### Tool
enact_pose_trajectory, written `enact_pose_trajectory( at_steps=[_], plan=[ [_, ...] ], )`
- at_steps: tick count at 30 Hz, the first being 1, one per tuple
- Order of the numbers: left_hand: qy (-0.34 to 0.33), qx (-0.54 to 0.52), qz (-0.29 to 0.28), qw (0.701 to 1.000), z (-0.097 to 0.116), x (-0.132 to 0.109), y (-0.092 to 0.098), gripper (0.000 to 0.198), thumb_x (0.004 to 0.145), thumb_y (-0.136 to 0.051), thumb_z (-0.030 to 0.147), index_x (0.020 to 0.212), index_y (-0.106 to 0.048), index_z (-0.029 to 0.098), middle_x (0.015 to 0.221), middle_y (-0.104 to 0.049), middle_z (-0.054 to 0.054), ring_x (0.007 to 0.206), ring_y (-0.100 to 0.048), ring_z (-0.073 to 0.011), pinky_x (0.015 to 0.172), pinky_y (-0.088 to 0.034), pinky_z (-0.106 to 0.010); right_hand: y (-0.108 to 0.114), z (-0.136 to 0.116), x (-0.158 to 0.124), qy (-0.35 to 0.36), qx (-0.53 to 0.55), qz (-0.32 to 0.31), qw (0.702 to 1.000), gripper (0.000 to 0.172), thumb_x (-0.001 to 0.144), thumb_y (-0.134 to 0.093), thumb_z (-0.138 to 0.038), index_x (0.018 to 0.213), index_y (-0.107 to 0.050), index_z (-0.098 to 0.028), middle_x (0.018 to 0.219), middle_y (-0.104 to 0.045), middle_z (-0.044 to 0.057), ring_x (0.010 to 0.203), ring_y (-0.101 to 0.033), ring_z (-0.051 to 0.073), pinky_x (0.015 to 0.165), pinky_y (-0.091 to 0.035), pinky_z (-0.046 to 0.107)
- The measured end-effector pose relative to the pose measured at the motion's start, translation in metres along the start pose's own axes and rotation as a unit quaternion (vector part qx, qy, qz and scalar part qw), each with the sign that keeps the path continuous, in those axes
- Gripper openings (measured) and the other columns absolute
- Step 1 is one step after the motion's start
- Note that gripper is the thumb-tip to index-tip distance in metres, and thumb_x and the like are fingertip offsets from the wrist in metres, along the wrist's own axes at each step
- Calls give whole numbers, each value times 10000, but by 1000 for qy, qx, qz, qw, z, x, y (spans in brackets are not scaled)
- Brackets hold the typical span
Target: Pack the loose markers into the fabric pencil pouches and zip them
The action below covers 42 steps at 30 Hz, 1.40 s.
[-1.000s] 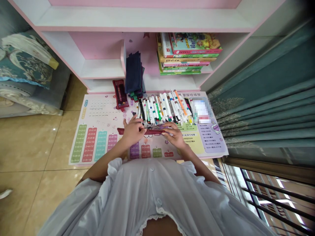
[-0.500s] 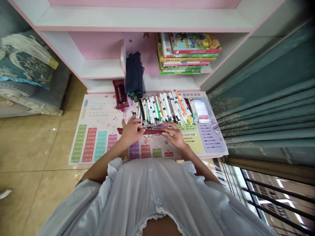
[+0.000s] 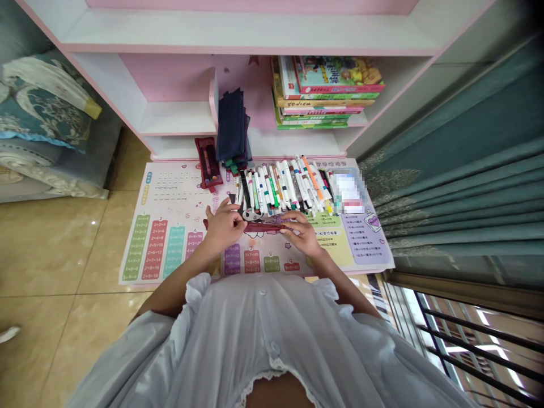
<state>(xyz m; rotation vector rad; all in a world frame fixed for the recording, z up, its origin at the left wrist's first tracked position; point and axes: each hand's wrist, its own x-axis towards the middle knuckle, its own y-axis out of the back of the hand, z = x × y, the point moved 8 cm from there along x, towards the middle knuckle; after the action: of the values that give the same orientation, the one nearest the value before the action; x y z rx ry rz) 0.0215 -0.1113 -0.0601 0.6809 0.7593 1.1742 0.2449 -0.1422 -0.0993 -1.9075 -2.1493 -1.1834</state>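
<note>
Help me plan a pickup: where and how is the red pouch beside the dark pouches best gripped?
Pinch the red pouch across its narrow width, probably near its closer end, from above: it is slim, and the dark pouches crowd its far right side.

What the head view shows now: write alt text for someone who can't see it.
A person's left hand and right hand hold a slim red pouch over a desk mat printed with multiplication tables. Beyond lies a row of mostly white markers, with another red pouch and dark blue pouches to the left, and books in the shelf unit behind.
</note>
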Motion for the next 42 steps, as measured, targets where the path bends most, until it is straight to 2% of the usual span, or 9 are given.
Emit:
enact_pose_trajectory(
  at_steps=[5, 11, 19, 24, 29, 42],
  plan=[
    [5, 6, -4, 1000, -4, 0, 1, 194, 802, -565, 292, 646, -657, 224, 1285, -638, -35, 1400, -354, -341, 1114, -72, -732, -1, 3, -1, -7, -1, -2, 1000, 168, 886, -632, -415, 905, -720, -273, 1016, -670, 67, 1010, -624, 250, 888, -534, 479],
    [14, 13, 4, 1000, -11, 1, 2, 186, 799, -585, 289, 635, -642, 223, 1300, -628, -26, 1403, -355, -332, 1119, -76, -726, -1, -1, 0, 17, 8, 4, 1000, 108, 876, -660, -351, 923, -718, -273, 1023, -666, 70, 1017, -620, 251, 874, -533, 476],
    [14, 30, 4, 999, -16, 0, 6, 188, 807, -587, 282, 639, -657, 233, 1293, -630, -17, 1412, -346, -320, 1114, -95, -735, -4, 1, 1, 5, -4, -10, 1000, 152, 880, -644, -404, 909, -720, -275, 1018, -674, 69, 1022, -624, 256, 887, -536, 490],
    [14, 28, 9, 999, -20, -1, 7, 186, 801, -596, 277, 627, -645, 232, 1287, -633, -25, 1421, -341, -293, 1126, -73, -718, -4, -2, 1, 24, 3, -4, 1000, 115, 878, -657, -358, 932, -717, -276, 1027, -666, 70, 1026, -620, 251, 884, -536, 481],
    [24, 29, 21, 999, -28, 0, 12, 177, 788, -603, 291, 625, -637, 229, 1290, -632, -23, 1411, -352, -315, 1114, -86, -731, -1, -2, 0, 31, 12, 8, 999, 97, 874, -666, -303, 955, -715, -281, 1026, -660, 67, 1012, -620, 244, 868, -535, 467],
    [46, 22, 29, 998, -33, -2, 21, 183, 776, -592, 313, 621, -623, 221, 1287, -635, -23, 1410, -347, -337, 1112, -104, -725, 0, -2, 1, 21, 3, 5, 1000, 105, 883, -649, -346, 920, -711, -270, 1019, -668, 72, 1003, -627, 245, 865, -535, 469]
  ],
)
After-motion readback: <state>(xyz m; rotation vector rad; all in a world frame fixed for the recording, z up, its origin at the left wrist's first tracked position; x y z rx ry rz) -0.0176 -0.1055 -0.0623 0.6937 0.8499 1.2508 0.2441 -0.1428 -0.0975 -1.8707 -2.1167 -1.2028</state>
